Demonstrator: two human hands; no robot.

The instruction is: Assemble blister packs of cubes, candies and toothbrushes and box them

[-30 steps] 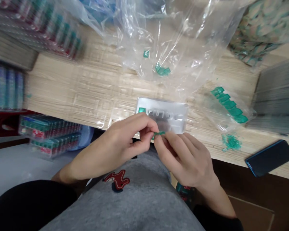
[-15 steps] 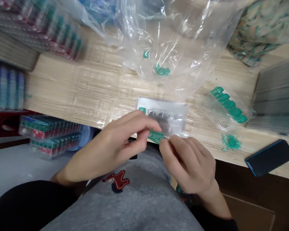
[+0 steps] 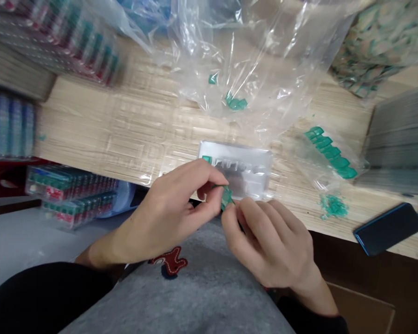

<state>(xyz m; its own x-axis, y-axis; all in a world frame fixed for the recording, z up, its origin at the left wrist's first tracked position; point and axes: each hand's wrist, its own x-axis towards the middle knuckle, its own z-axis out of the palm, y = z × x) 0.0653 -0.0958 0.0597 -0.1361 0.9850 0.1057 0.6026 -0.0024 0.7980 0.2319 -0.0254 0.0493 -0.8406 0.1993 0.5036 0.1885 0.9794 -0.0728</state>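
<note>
Between the thumb and fingers of my left hand [image 3: 184,199] is a small see-through green plastic piece [image 3: 226,197], tilted, over the table's front edge. My right hand [image 3: 271,241] is closed, its thumb and forefinger tips touching the piece's lower right side. Inside that grip shows a dark sliver, too hidden to name. Just beyond my hands lies a clear plastic tray [image 3: 263,178] with moulded hollows. Another green piece [image 3: 206,159] sits in its upper left corner.
To the right, joined green pieces [image 3: 330,152] lie on a clear bag, near green shavings [image 3: 335,205] and a phone [image 3: 388,228]. A large clear bag [image 3: 264,69] spreads across the back. Stacked trays [image 3: 400,139] stand right; filled packs [image 3: 73,185] stand left, below the table.
The green piece has turned from lying roughly sideways to standing more upright between my fingers. My right hand has shifted slightly left, closer to my left hand.
</note>
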